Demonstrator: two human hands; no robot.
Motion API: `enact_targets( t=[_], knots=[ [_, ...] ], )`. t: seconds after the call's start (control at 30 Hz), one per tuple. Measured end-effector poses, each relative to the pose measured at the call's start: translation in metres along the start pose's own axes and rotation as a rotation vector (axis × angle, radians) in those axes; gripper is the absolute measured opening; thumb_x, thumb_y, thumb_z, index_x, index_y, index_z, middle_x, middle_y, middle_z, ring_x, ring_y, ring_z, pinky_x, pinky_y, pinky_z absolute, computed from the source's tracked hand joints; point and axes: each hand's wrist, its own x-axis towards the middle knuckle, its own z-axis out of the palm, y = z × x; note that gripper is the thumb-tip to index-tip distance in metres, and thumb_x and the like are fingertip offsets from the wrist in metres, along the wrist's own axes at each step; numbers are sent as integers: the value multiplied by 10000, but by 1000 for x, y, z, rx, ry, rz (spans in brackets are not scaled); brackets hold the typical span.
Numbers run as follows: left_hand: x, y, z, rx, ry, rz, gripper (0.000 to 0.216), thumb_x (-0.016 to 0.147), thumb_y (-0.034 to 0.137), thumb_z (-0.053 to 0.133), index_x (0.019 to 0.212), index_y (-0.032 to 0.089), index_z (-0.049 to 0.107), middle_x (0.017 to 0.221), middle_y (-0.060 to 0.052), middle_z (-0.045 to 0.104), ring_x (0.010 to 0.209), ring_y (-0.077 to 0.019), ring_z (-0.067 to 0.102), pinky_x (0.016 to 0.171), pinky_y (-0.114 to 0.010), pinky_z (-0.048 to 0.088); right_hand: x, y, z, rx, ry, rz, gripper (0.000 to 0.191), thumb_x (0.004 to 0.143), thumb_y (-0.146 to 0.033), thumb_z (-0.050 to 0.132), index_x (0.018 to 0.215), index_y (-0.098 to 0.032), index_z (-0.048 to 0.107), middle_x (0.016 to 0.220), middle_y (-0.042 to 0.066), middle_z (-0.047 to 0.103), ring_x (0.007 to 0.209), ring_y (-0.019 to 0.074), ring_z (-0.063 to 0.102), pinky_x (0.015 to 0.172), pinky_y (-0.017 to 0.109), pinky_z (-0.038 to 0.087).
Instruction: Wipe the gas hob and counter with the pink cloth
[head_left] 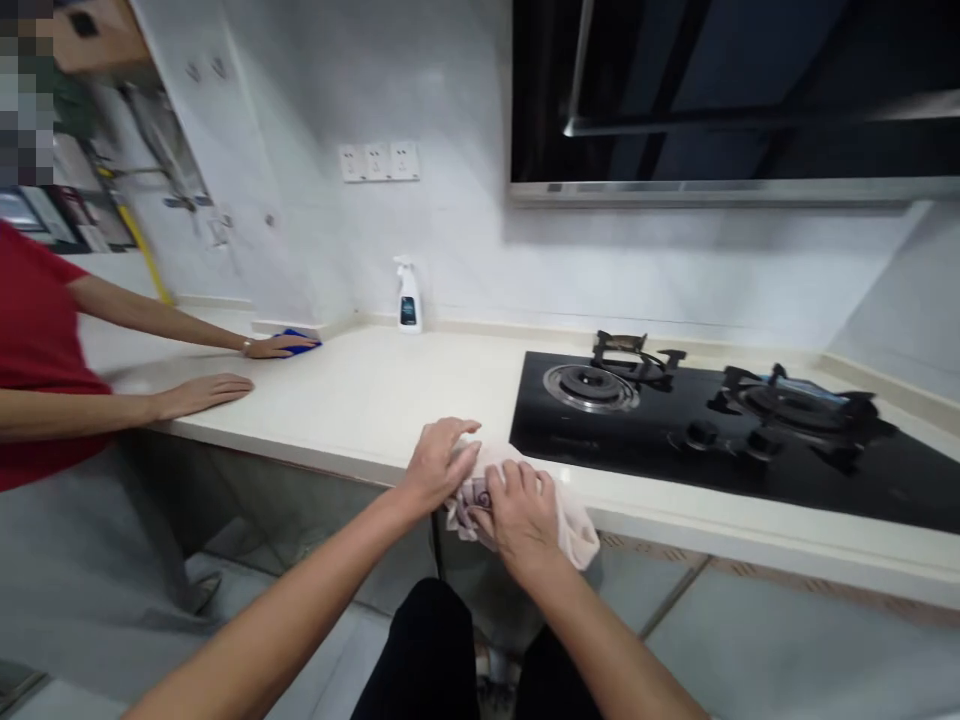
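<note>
Both my hands hold a pale cloth (pixel 574 520) at the front edge of the cream countertop (pixel 360 400). My left hand (pixel 439 465) has its fingers curled over the cloth's left part. My right hand (pixel 521 510) lies closed over the cloth's middle, pressing it at the counter's edge. Part of the cloth hangs over the edge. Just beyond my hands begins the black gas hob (pixel 720 430).
A person in a red shirt (pixel 34 350) stands at the left, one hand flat on the counter, the other on a blue cloth (pixel 296 340). A white spray bottle (pixel 409 295) stands by the wall. A black extractor hood (pixel 735 100) hangs above the hob.
</note>
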Motion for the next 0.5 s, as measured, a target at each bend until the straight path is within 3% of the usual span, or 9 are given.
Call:
enact_targets(
  t=[0.13, 0.27, 0.4, 0.5],
  knots=[
    [18, -9, 22, 112, -88, -91, 285, 1014, 381, 508, 1205, 223, 648, 1181, -103, 716, 1165, -276, 628, 1014, -458, 440, -6, 18, 0, -12, 83, -116, 548, 886, -575, 740, 1247, -179, 625, 1181, 127, 663, 1080, 299, 511, 947, 447, 361],
    [17, -24, 26, 170, -106, -198, 320, 1006, 450, 505, 1178, 236, 670, 1199, -105, 715, 1199, -303, 600, 1014, -475, 413, -29, 52, -5, 3, 164, -125, 503, 916, -552, 706, 1231, -170, 617, 1193, 122, 669, 1120, 293, 520, 991, 441, 351],
    [14, -28, 24, 167, -136, -185, 344, 998, 478, 489, 1124, 235, 698, 1147, -102, 729, 1178, -311, 613, 990, -472, 401, -63, 105, -16, -7, 224, -71, 401, 962, -496, 632, 1208, -181, 599, 1167, 126, 664, 1110, 288, 550, 1000, 445, 347],
    [16, -21, 23, 176, -154, -159, 342, 1005, 482, 472, 1056, 241, 709, 1107, -88, 749, 1142, -300, 634, 1002, -481, 369, -95, 160, -29, -62, 254, -30, 401, 971, -520, 583, 1189, -183, 587, 1153, 133, 644, 1088, 291, 562, 962, 449, 363]
  ],
)
